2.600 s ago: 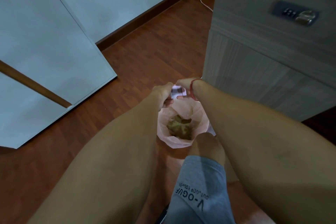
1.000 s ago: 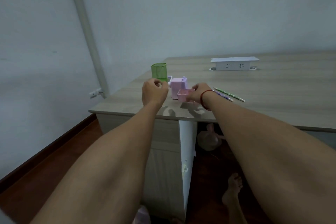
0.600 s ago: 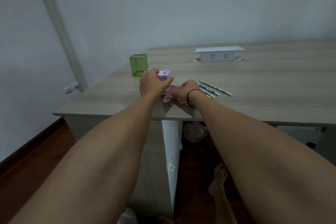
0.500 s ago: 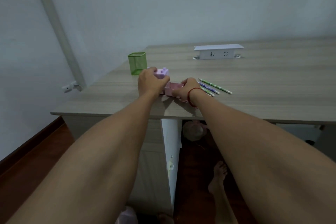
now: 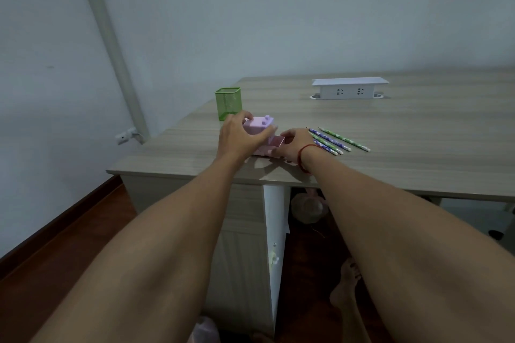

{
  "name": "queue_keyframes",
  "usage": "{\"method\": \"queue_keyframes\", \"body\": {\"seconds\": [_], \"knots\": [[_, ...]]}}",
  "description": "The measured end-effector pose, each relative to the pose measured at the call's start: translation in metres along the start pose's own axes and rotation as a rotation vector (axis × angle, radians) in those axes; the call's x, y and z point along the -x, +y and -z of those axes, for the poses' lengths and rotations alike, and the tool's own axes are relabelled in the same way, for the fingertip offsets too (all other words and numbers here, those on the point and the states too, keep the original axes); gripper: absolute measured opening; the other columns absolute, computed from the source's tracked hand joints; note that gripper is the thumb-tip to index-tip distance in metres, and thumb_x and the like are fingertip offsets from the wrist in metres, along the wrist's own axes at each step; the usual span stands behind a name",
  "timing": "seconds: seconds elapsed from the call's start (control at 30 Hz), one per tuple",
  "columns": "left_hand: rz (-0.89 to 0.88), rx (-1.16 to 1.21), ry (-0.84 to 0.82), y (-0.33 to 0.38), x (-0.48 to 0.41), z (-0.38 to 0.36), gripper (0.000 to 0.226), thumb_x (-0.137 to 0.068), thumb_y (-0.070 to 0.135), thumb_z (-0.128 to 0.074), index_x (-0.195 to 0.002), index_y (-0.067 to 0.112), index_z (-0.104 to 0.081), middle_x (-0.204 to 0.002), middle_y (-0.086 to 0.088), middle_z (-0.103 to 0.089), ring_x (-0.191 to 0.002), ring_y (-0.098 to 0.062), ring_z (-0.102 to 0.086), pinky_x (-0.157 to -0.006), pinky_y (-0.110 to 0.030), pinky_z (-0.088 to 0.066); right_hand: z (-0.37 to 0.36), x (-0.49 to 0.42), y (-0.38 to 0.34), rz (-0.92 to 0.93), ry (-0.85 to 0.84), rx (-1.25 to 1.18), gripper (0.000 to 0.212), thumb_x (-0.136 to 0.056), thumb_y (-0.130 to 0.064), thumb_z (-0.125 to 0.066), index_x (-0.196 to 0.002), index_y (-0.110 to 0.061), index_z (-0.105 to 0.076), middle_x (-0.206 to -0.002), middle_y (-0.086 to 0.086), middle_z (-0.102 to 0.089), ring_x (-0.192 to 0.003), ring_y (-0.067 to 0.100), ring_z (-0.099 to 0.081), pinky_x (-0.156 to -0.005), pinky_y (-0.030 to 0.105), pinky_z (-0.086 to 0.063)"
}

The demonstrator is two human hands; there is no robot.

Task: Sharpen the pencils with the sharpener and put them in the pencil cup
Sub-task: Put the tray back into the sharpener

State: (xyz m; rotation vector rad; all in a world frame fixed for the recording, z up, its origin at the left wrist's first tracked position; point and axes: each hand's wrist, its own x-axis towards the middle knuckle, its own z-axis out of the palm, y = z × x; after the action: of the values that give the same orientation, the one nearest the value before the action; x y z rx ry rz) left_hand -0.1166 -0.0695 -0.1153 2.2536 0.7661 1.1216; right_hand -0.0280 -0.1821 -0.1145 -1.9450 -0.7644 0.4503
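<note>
A lilac box-shaped pencil sharpener stands near the front left of the wooden desk. My left hand grips its body from the left. My right hand holds the pink shavings drawer, which sticks partway out of the sharpener's right side. Several patterned pencils lie side by side on the desk just right of my right hand. A green mesh pencil cup stands behind the sharpener; I see no pencils rising above its rim.
A white socket box sits further back on the desk. Under the desk are a drawer cabinet, a pink-lined waste bin and my bare foot. A wall pipe runs down at the left.
I have turned up from the waste bin on the floor to the desk. My left hand has taken hold of the sharpener and my right hand has brought the pink drawer against it.
</note>
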Motion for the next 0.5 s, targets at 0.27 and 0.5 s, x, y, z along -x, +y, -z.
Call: {"method": "queue_keyframes", "body": {"seconds": [0.27,0.5], "knots": [[0.405,0.219,0.058,-0.004,-0.005,0.0,0.046,-0.081,0.053,-0.061,-0.07,0.009,-0.063,-0.077,-0.01,-0.064,-0.081,-0.027,-0.065,-0.074,-0.032,-0.054,-0.002,-0.004,0.002,0.003,0.002,-0.047,0.062,-0.073,-0.01,-0.081,-0.128,-0.002,-0.053,-0.112,0.009,-0.064,-0.105,0.025,-0.062,-0.098,0.04,-0.051],[0.484,0.237,-0.021,-0.016,-0.011,0.007,0.092,-0.052,0.075,-0.054,-0.105,0.001,-0.066,-0.108,-0.018,-0.069,-0.101,-0.032,-0.066,-0.087,-0.042,-0.056,-0.017,-0.01,-0.003,0.105,0.026,0.088,0.056,-0.071,-0.019,-0.083,-0.121,-0.005,-0.063,-0.118,0.009,-0.067,-0.109,0.023,-0.063,-0.096,0.031,-0.048]]}}
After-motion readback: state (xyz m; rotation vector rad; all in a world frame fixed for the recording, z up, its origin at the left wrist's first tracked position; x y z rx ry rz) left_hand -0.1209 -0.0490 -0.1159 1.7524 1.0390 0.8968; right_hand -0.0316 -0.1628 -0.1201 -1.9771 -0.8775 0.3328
